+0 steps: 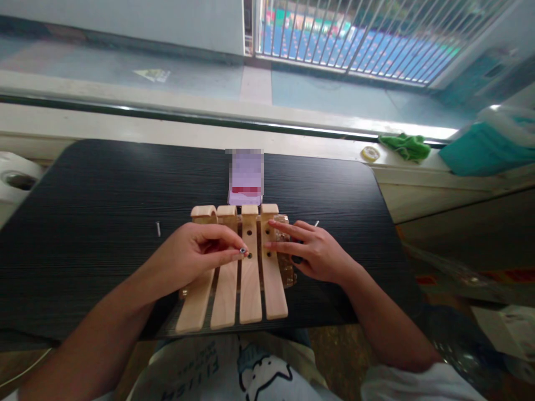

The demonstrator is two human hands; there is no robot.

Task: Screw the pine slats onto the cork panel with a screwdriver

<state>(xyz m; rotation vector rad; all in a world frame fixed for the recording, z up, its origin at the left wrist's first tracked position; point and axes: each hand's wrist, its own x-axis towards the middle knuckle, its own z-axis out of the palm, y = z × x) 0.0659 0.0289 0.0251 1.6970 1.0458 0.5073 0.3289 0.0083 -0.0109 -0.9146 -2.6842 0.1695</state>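
Several pale wooden slats (234,289) with drilled holes lie side by side on the black table (96,211), forming a rack. My left hand (196,257) is pinched on a small screw at a hole in the third slat. To the right, my right hand (311,249) lies with fingers stretched flat across the rightmost slat, steadying it. A clear plastic bag (287,270) shows under that hand.
A loose screw (158,228) lies on the table to the left. A small blurred card or box (246,178) stands behind the slats. A green cloth (407,146), a tape roll (370,153) and a teal bag (485,147) sit on the sill at right.
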